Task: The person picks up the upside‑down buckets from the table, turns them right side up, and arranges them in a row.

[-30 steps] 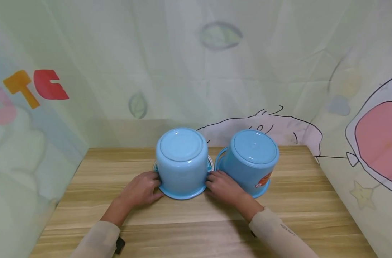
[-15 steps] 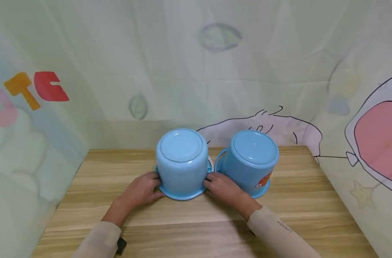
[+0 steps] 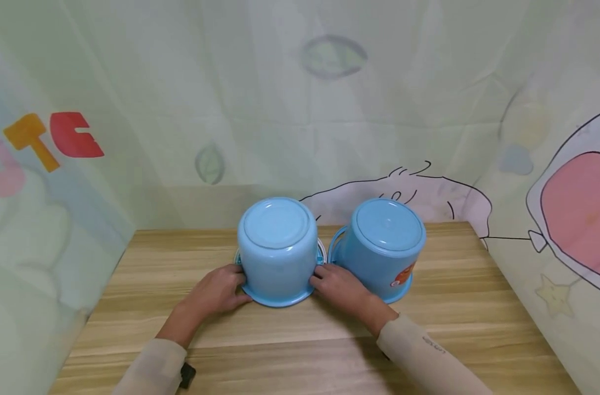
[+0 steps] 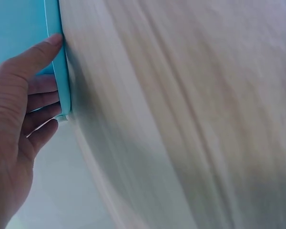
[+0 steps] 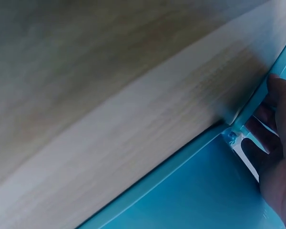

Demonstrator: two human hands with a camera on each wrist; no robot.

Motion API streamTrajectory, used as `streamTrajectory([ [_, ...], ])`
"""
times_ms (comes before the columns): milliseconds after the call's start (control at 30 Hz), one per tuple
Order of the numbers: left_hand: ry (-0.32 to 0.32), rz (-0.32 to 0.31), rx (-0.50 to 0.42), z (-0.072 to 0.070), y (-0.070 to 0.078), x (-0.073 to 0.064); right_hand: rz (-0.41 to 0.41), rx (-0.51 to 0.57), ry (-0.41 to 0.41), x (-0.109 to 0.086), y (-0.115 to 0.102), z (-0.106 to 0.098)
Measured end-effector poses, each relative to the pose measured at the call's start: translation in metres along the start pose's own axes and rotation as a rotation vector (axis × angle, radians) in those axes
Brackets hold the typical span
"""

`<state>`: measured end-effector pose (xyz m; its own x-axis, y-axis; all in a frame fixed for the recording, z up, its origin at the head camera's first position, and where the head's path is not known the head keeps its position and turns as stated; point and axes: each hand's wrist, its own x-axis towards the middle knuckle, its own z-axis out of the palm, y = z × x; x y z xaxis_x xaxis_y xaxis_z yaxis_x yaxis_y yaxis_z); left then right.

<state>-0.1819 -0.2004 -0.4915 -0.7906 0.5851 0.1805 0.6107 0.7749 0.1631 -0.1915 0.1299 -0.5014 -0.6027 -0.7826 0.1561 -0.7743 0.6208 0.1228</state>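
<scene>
Printed cloth [image 3: 260, 120] backs the wood-grain worktop [image 3: 290, 362]. The paler blue bucket [image 3: 278, 269] stands inverted, base up, axis vertical; left hand [image 3: 218, 289] and right hand [image 3: 340, 289] pinch its rim [image 3: 278, 302].

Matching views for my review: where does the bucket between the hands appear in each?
Head: the bucket stands upside down, just left of and below centre.
Left wrist: top-left corner, gripped by the left hand.
Right wrist: upper right edge, gripped by the right hand.
Shared landmark: wooden tabletop.
</scene>
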Motion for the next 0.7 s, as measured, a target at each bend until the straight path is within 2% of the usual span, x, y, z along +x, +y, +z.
streamTrajectory([
  [200,-0.01,0.039,-0.003,-0.0013,0.0003,-0.0005,-0.007,-0.033,-0.007,0.0007,-0.0003,0.0013],
  [500,0.046,0.146,0.056,0.0015,0.0,-0.0036,0.004,-0.081,-0.041,-0.0048,-0.0015,0.0023],
  [600,0.064,0.163,0.078,0.0013,0.0004,-0.0047,0.01,-0.082,-0.053,-0.0055,-0.0008,0.0],
  [700,0.075,0.178,0.096,0.0006,0.0011,-0.0066,-0.005,-0.079,-0.031,-0.0063,-0.0009,-0.0025],
])
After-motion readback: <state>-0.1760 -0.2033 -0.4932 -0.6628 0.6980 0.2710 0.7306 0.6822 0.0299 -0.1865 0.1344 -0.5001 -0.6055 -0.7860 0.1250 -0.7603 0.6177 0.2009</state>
